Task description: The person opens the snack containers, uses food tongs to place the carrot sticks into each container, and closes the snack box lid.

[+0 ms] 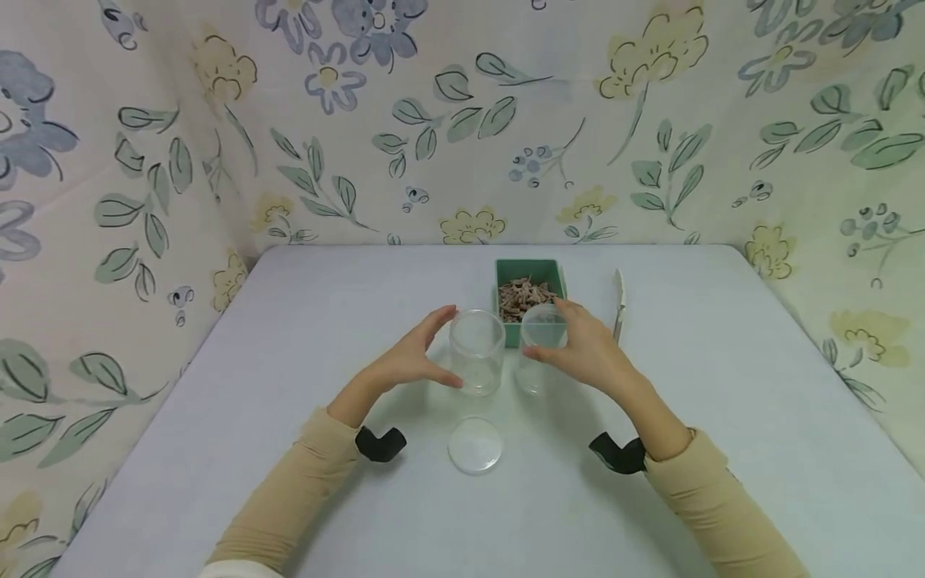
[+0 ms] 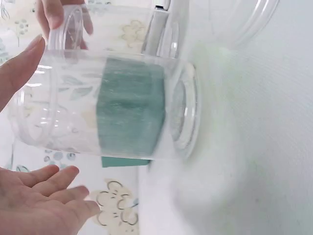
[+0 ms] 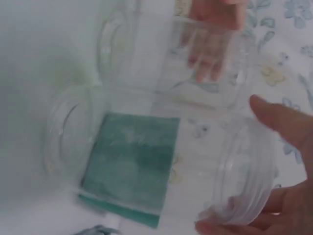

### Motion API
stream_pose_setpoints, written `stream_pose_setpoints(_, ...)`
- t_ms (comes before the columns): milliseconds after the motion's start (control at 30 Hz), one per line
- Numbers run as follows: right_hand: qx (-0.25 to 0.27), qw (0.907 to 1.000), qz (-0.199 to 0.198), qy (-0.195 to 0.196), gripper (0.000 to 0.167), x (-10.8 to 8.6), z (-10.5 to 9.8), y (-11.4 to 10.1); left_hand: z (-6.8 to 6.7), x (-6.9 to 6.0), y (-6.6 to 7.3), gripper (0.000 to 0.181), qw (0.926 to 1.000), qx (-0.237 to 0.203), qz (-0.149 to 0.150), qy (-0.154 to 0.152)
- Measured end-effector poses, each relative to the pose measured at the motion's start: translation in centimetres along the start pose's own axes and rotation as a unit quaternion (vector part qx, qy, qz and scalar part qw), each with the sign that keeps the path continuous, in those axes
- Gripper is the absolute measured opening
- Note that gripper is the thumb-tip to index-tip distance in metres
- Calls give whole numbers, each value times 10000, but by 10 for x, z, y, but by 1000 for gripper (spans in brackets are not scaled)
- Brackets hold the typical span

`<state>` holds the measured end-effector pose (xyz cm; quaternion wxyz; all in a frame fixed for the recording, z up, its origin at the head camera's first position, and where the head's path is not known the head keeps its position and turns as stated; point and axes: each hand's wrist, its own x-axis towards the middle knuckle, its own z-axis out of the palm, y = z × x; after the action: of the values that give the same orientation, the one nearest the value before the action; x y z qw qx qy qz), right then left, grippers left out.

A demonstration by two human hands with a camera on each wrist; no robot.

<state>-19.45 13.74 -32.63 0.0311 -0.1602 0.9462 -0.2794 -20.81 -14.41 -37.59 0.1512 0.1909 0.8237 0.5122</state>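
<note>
Left clear plastic jar [image 1: 477, 365] stands upright on the white table [image 1: 347, 321], and from my end I see it between the thumb and fingers of the left hand [image 1: 413, 357]. That hand is spread: on the left wrist view its thumb reaches to the jar's upper end while the other fingers fan out well apart from the wall. I can't tell whether the thumb touches. Just beside it, my head view shows the right clear plastic jar [image 1: 535, 376], with the right hand [image 1: 587, 345] curled about its upper part, pinching near the rim between thumb and fingers; the right wrist view is blurred, but I can make out fingertips at that ribbed rim. Behind the jars I have a green rectangular bin [image 1: 511, 337] holding brown twig-like pieces [image 1: 516, 297], and to its right a slim white knife [image 1: 619, 303]. A round clear lid [image 1: 475, 446] lies flat on the near side of the left jar, between the forearms.
</note>
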Motion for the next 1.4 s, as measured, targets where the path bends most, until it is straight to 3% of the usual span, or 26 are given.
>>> stream_pose_setpoints(200, 123, 9978, -648, -72, 86, -9, -15, 7, -3, -19, 16, 113, 9959, 586, 462, 515)
stream_pose_setpoints(267, 390, 9936, -1020, -280, 83, -14, -25, 9, -3, -25, 22, 114, 9918, 783, 760, 666)
stream_pose_setpoints(333, 839, 9837, -1484, -564, 80, -18, -33, 10, -2, -31, 29, 114, 9866, 881, 1189, 683)
stream_pose_setpoints(433, 1633, 9540, -2307, -1002, 75, -21, -38, 10, 3, -38, 41, 113, 9780, 672, 1951, 316)
stream_pose_setpoints(500, 2168, 9246, -2883, -1221, 74, -21, -38, 8, 7, -41, 48, 111, 9715, 260, 2349, -209)
stream_pose_setpoints(567, 2650, 8920, -3374, -1423, 76, -21, -37, 5, 12, -43, 54, 109, 9636, -205, 2530, -839)
stream_pose_setpoints(667, 3159, 8487, -3891, -1689, 77, -20, -33, 2, 19, -44, 61, 109, 9536, -844, 2303, -1744)
stream_pose_setpoints(733, 3369, 8278, -4088, -1851, 77, -19, -31, 0, 23, -44, 62, 111, 9465, -1175, 1995, -2247)
stream_pose_setpoints(833, 3513, 8064, -4307, -2019, 78, -17, -28, -3, 29, -41, 61, 103, 9303, -1617, 1666, -2841)
stream_pose_setpoints(900, 3538, 7963, -4433, -2103, 78, -15, -27, -4, 32, -39, 60, 94, 9246, -1771, 1510, -3014)
stream_pose_setpoints(933, 3552, 7952, -4420, -2148, 77, -15, -27, -3, 34, -39, 60, 87, 9231, -1869, 1471, -3023)
stream_pose_setpoints(967, 3556, 7962, -4380, -2186, 76, -15, -27, -3, 34, -39, 61, 83, 9272, -1864, 1378, -2942)
stream_pose_setpoints(1033, 3519, 8047, -4256, -2178, 75, -16, -27, -1, 33, -41, 64, 78, 9442, -1757, 1145, -2539)
stream_pose_setpoints(1100, 3544, 8206, -3962, -2098, 75, -18, -29, 0, 32, -46, 68, 77, 9654, -1509, 961, -1896)
stream_pose_setpoints(1167, 3594, 8358, -3667, -1945, 73, -20, -30, 1, 31, -52, 74, 78, 9854, -1006, 876, -1061)
stream_pose_setpoints(1233, 3668, 8551, -3260, -1675, 67, -23, -30, -2, 32, -57, 78, 79, 9940, -298, 1041, -167)
stream_pose_setpoints(1300, 3702, 8758, -2786, -1352, 62, -27, -30, -7, 35, -60, 81, 80, 9861, 577, 1366, 745)
stream_pose_setpoints(1333, 3708, 8864, -2506, -1186, 61, -28, -29, -11, 38, -61, 82, 81, 9755, 1024, 1565, 1162)
stream_pose_setpoints(1400, 3647, 9072, -1930, -818, 62, -31, -28, -20, 43, -60, 82, 82, 9412, 1903, 2001, 1946)
